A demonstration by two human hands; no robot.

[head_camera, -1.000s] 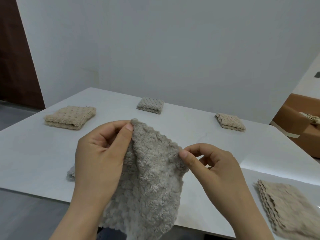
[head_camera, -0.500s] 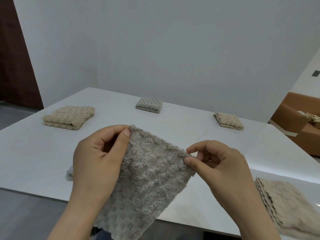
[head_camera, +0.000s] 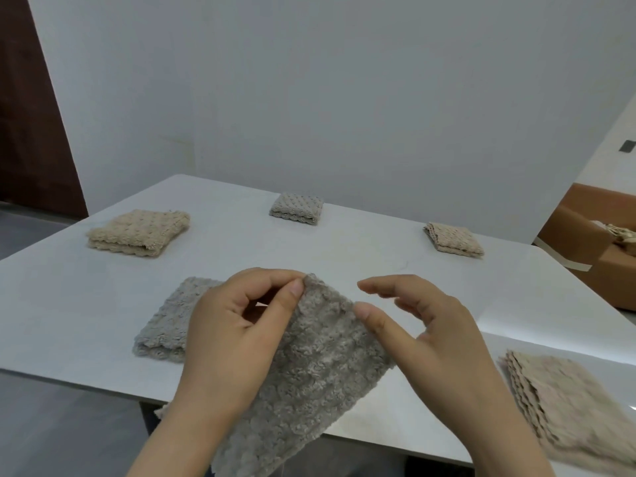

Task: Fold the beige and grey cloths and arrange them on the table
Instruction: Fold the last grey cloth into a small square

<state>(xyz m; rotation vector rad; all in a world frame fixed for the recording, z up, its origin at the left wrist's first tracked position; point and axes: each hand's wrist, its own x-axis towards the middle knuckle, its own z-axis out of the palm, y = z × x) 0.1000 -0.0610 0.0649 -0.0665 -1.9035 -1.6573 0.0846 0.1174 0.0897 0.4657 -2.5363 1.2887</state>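
My left hand (head_camera: 237, 335) pinches the top corner of a fuzzy grey cloth (head_camera: 316, 376) between thumb and forefinger. The cloth hangs slanting down over the front edge of the white table (head_camera: 361, 249). My right hand (head_camera: 426, 328) is beside the cloth's right edge: only the thumb tip touches it, and the fingers are spread apart above. A folded grey cloth (head_camera: 163, 325) lies on the table, partly hidden behind my left hand. Farther back lie a folded beige cloth (head_camera: 137, 232), a small folded grey cloth (head_camera: 297, 208) and a small folded beige cloth (head_camera: 454, 239).
A stack of several unfolded beige cloths (head_camera: 568, 404) lies at the table's front right corner. A brown cardboard box (head_camera: 585, 232) with more cloth in it stands past the right edge. A white wall runs behind the table.
My right hand let go of its pinch on the cloth's right corner and its fingers spread. The cloth has flattened out and sunk lower toward the table; my left hand keeps its pinch.
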